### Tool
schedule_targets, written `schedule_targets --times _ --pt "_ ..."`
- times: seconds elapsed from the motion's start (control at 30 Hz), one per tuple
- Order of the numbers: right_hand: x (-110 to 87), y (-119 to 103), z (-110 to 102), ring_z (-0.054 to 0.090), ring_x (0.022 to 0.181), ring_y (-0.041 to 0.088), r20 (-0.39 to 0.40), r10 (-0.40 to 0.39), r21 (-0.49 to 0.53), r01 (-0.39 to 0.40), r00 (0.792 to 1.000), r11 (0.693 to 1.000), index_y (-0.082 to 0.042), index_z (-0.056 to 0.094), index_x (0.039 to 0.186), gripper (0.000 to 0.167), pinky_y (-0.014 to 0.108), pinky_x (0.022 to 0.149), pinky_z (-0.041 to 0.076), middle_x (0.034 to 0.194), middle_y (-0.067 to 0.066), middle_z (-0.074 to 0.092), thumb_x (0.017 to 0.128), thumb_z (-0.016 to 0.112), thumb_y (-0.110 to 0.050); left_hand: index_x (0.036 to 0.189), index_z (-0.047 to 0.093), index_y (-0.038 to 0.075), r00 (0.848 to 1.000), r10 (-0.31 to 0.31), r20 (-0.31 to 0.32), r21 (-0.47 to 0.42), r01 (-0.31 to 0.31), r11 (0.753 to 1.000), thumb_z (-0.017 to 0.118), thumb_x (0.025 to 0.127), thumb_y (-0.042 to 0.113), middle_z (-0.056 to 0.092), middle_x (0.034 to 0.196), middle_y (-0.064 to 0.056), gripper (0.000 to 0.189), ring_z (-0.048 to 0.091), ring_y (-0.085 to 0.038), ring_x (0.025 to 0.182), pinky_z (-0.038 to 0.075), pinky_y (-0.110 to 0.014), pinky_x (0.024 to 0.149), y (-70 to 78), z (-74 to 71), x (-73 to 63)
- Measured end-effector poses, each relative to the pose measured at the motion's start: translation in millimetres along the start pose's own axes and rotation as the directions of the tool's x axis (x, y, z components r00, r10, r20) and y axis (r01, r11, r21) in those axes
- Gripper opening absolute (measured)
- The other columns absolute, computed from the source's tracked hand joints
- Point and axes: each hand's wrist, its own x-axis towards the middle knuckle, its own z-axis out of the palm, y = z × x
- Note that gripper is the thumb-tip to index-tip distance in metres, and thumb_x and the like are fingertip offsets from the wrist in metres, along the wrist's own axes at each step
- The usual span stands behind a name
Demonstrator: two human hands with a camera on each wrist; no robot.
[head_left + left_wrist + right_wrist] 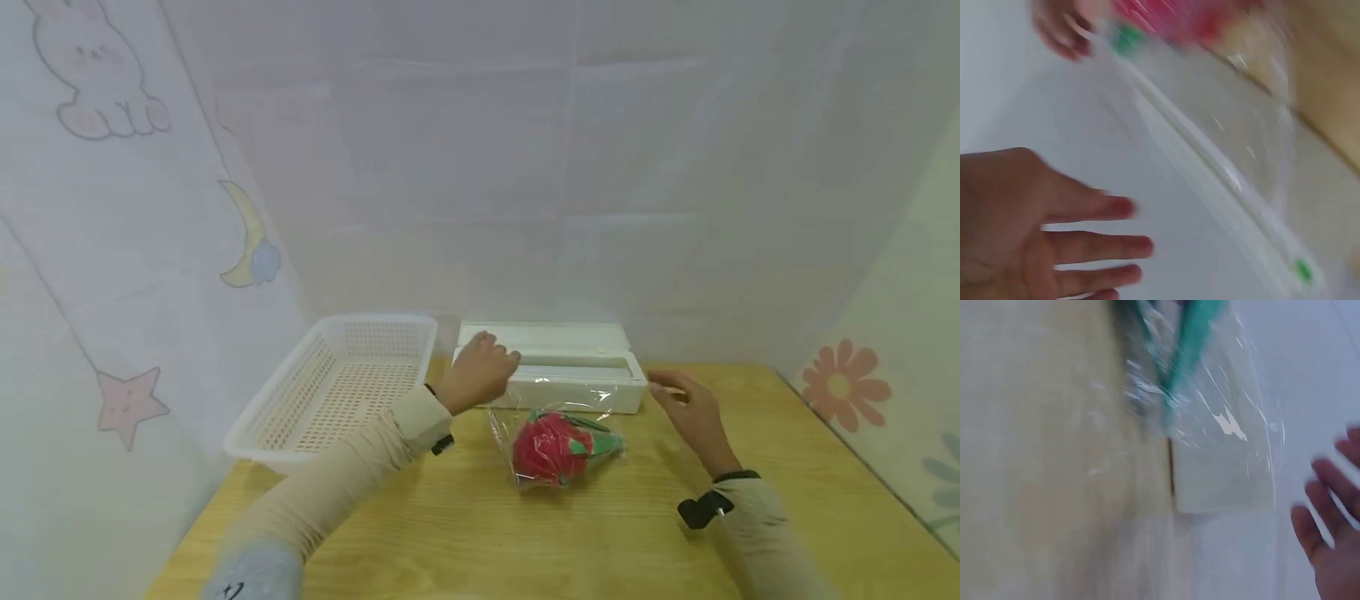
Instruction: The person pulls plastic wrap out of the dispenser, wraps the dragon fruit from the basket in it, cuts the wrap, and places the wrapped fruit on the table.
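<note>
A pink-red dragon fruit [547, 446] with green tips lies on the table under crinkled clear plastic film [517, 471]. Right behind it is a long white box [570, 393], its lid [547, 336] raised. My left hand [478, 373] hovers over the box's left end; in the left wrist view its fingers [1107, 247] are spread and hold nothing. My right hand [693, 417] is just off the box's right end, its fingers [1322, 512] loosely bent and empty in the right wrist view. Both wrist views are blurred.
A white perforated plastic basket [258, 437] stands on the left of the wooden table [480, 533], beside the box. Behind the table hangs a pale cloth [450, 167], with printed cloth on both sides.
</note>
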Motion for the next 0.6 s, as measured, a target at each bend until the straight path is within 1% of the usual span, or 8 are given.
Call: schedule_targets --times 0.07,0.1,0.17,0.23,0.33,0.4,0.53,0.6 --pt "-8.8 -12 9 0.057 0.112 0.012 0.102 -0.134 -0.044 0.139 0.986 0.989 0.001 0.063 0.128 0.037 0.029 0.086 0.052 0.124 0.019 0.064 0.092 0.07 -0.004 0.117 0.068 0.011 0.996 0.048 -0.078 -0.113 -0.057 0.992 0.055 0.103 0.021 0.072 0.102 -0.004 0.022 0.065 -0.023 0.102 0.049 -0.036 0.098 19.7 -6.3 -6.6" --pt "-13.4 -16 14 0.056 0.116 0.019 0.179 -0.183 -0.047 0.195 0.967 0.98 0.001 0.061 0.13 0.043 0.039 0.089 0.051 0.126 0.019 0.063 0.089 0.073 -0.004 0.12 0.066 0.011 0.993 0.06 -0.103 -0.167 -0.077 0.983 0.054 0.103 0.024 0.071 0.105 -0.004 0.024 0.065 -0.022 0.101 0.05 -0.035 0.095 29.6 -6.7 -10.7" --pt "-22.6 -25 22 0.051 0.121 0.034 0.312 -0.222 -0.057 0.251 0.924 0.966 0.0 0.055 0.137 0.056 0.057 0.092 0.046 0.133 0.018 0.058 0.085 0.077 -0.007 0.123 0.063 0.011 0.985 0.064 -0.158 -0.242 -0.102 0.965 0.052 0.104 0.038 0.068 0.109 -0.003 0.035 0.064 -0.021 0.103 0.05 -0.035 0.093 49.3 -1.1 -20.2" --pt "-29.1 -29 29 0.047 0.125 0.042 0.401 -0.199 -0.09 0.255 0.894 0.963 -0.001 0.049 0.142 0.069 0.066 0.093 0.04 0.138 0.019 0.054 0.082 0.082 -0.014 0.13 0.059 0.011 0.981 0.038 -0.191 -0.297 -0.095 0.95 0.054 0.098 0.055 0.064 0.117 -0.004 0.054 0.061 -0.024 0.108 0.049 -0.039 0.096 66.8 8.8 -29.4" --pt "-33.3 -33 38 0.046 0.127 0.045 0.46 -0.155 -0.162 0.255 0.874 0.953 -0.001 0.046 0.145 0.083 0.07 0.095 0.038 0.141 0.021 0.052 0.075 0.089 -0.02 0.138 0.052 0.008 0.976 -0.009 -0.218 -0.295 -0.057 0.954 0.056 0.084 0.077 0.057 0.124 -0.008 0.087 0.057 -0.028 0.113 0.046 -0.044 0.1 87.9 25.0 -38.8" --pt "-32.3 -34 43 0.048 0.126 0.044 0.473 -0.153 -0.203 0.276 0.868 0.939 -0.001 0.046 0.145 0.09 0.069 0.095 0.039 0.139 0.021 0.053 0.07 0.092 -0.024 0.14 0.049 0.005 0.973 -0.033 -0.229 -0.271 -0.031 0.962 0.058 0.075 0.084 0.053 0.128 -0.011 0.103 0.055 -0.031 0.114 0.046 -0.046 0.101 98.0 33.8 -43.2" --pt "-26.4 -35 51 0.052 0.123 0.043 0.485 -0.179 -0.222 0.318 0.856 0.922 -0.002 0.048 0.143 0.093 0.068 0.095 0.041 0.136 0.02 0.055 0.067 0.094 -0.029 0.139 0.048 -0.001 0.965 -0.064 -0.255 -0.199 0.013 0.98 0.065 0.066 0.086 0.049 0.134 -0.016 0.115 0.054 -0.032 0.114 0.046 -0.045 0.101 108.7 45.7 -46.7" --pt "-23.7 -35 55 0.053 0.122 0.042 0.497 -0.173 -0.237 0.325 0.85 0.915 -0.003 0.047 0.143 0.093 0.066 0.096 0.042 0.134 0.019 0.056 0.068 0.094 -0.031 0.139 0.046 -0.001 0.965 -0.081 -0.251 -0.219 0.024 0.975 0.07 0.065 0.083 0.047 0.138 -0.018 0.114 0.055 -0.032 0.113 0.047 -0.044 0.101 110.2 50.4 -48.0"
